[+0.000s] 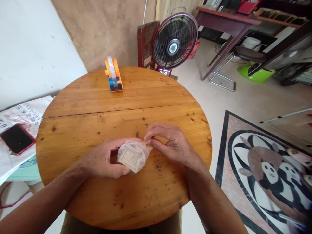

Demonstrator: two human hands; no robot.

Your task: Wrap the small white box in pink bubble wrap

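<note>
Honey-brown wood is forming a round counter (pixel 75 139), with a person's bare forearms reaching over it from the near side. Near the middle, slightly toward the front edge, a small pale box (pixel 130 158) with faint print is sitting inside a thin, cloudy plastic bag (pixel 144 155). The left hand (pixel 103 159) is coming in from the left, its grip clasping the wrapped box, with the thumb lying along the near side and the fingers along the far side. The right hand (pixel 170 141) is facing it, its grip pinching a gathered end of the bag between thumb and fingertips. Whether the box is touching the wood underneath is impossible to tell.

Toward the far left of the counter, well apart from the hands, an orange and blue tape dispenser (pixel 114 81) is standing with a roll of clear tape. Beyond the far edge, a round fan (pixel 174 47) with a dark red rim is standing in front of a worn wooden chair (pixel 147 40). To the left, a black-screened phone (pixel 17 139) with a red edge is lying on a white sheet (pixel 39 109) with writing. To the right, two black-and-white pandas are showing in a floor design (pixel 270 172).
</note>
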